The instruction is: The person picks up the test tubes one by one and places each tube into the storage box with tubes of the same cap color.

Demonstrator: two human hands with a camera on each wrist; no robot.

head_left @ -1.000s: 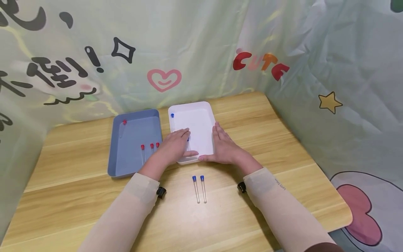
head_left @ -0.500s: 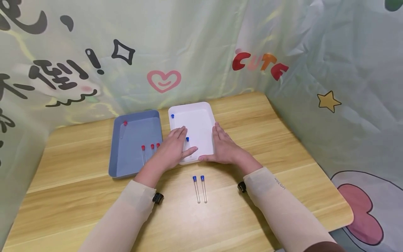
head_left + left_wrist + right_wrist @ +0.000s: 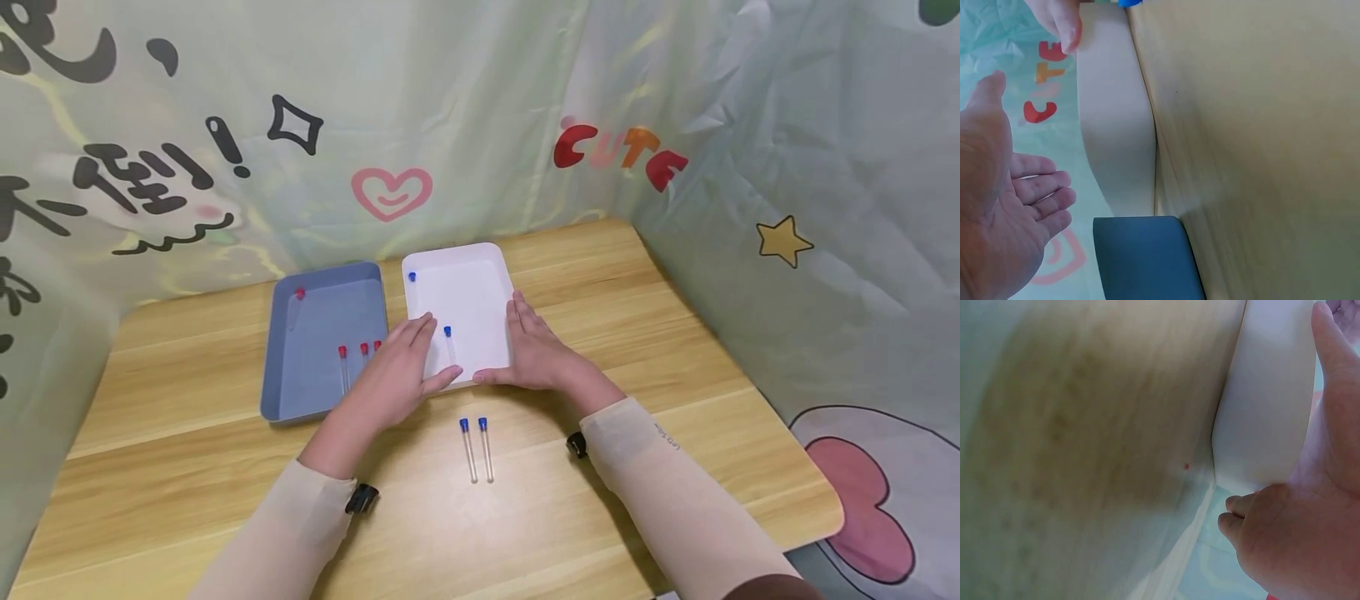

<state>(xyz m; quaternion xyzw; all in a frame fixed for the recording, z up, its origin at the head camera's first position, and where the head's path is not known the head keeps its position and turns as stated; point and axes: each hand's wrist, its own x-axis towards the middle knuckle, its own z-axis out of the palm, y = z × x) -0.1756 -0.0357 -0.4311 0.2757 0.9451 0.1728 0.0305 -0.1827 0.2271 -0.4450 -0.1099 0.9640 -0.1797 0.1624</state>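
Note:
A shallow white tray [image 3: 478, 304] lies on the table, with a blue-capped test tube [image 3: 448, 333] inside and another blue cap [image 3: 412, 277] in its far left corner. My right hand [image 3: 536, 350] touches the tray's right side with straight fingers, its thumb along the front rim. Over the front left part of the tray is my left hand [image 3: 397, 371], fingers extended and thumb spread, holding nothing. In the left wrist view, the palm of the left hand [image 3: 997, 200] shows apart from the tray's front wall [image 3: 1116, 119].
A blue-grey tray [image 3: 300, 379] stands to the left, with several red-capped tubes [image 3: 343, 367] in it, partly hidden by my left hand. Two blue-capped test tubes [image 3: 486, 450] lie side by side on the table in front of the white tray. Printed curtains [image 3: 480, 108] enclose the table.
My left hand has drawn back left and toward me, uncovering the blue-capped tube in the white tray. The right hand has stayed in place.

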